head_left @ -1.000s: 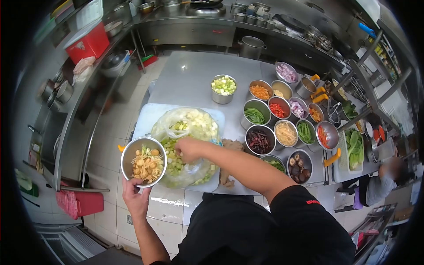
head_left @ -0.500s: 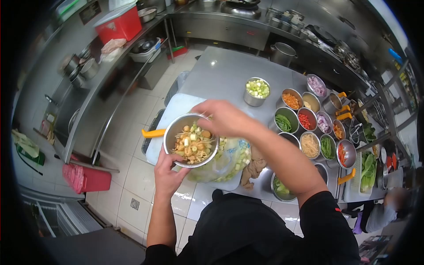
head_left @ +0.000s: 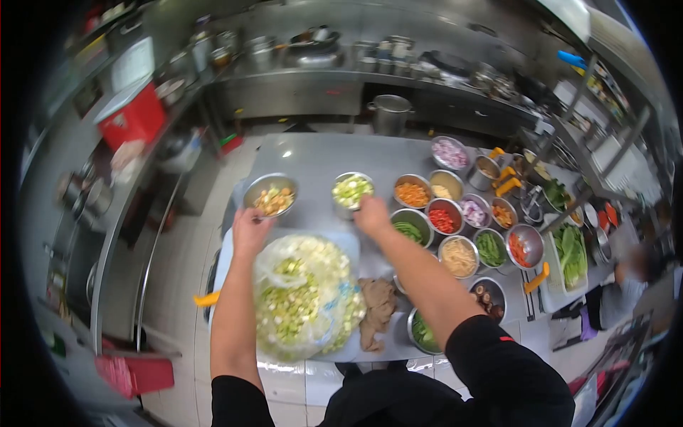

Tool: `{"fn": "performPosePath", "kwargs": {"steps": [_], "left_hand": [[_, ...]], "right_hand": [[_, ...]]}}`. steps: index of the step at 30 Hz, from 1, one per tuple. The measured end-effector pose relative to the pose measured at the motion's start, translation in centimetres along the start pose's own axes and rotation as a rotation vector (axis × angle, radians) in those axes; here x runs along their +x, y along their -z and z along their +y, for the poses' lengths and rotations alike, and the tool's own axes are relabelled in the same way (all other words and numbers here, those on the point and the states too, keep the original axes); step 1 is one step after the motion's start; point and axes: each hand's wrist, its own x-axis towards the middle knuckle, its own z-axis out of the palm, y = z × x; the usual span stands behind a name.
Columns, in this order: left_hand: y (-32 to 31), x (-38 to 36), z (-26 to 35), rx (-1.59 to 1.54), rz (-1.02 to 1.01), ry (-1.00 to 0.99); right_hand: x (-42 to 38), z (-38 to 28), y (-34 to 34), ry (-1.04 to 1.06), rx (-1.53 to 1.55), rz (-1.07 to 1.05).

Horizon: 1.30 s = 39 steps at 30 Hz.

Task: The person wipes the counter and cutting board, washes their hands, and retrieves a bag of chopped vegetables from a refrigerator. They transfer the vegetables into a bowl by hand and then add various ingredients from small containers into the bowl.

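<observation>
My left hand (head_left: 252, 229) is closed on the near rim of a steel bowl (head_left: 293, 202), which holds a mix of chopped vegetables and thin pale strips. My right hand (head_left: 371, 215) grips the near right rim of a round steel container (head_left: 344, 212) filled with chopped pale-green pieces (head_left: 352, 188). Both vessels stand upright at the far side of the cutting board (head_left: 347, 243). Between my forearms, on the board, lies a large clear plastic bag (head_left: 302, 295) full of chopped green and white vegetable. A yellow handle (head_left: 206, 299) juts out left of my left forearm.
Several steel containers of cut vegetables, such as red pepper (head_left: 442, 220) and green beans (head_left: 491, 248), crowd the right side. A brown cloth (head_left: 376, 313) lies beside the board. At far right are a person (head_left: 616, 290) and a basket of leafy greens (head_left: 570, 256).
The bowl has gone from above the board to the table beyond it, with my left hand on it. My right hand has left the bowl and moved right to the container. The camera view has shifted.
</observation>
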Motion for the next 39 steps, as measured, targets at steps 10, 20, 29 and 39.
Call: {"fn": "performPosePath", "kwargs": {"steps": [10, 20, 29, 39], "left_hand": [[0.1, 1.5, 0.9, 0.207, -0.394, 0.037], [-10.7, 0.2, 27.1, 0.141, -0.37, -0.51], [-39.5, -2.6, 47.4, 0.104, -0.695, -0.568], [-50.8, -0.7, 49.3, 0.115, -0.64, -0.352]], "right_hand": [[0.7, -0.1, 6.2, 0.045, 0.453, 0.008], [-2.1, 17.6, 31.5, 0.142, 0.2, 0.321], [-8.2, 31.3, 40.8, -0.069, 0.542, 0.272], [-8.6, 37.7, 39.5, -0.118, 0.588, 0.172]]}}
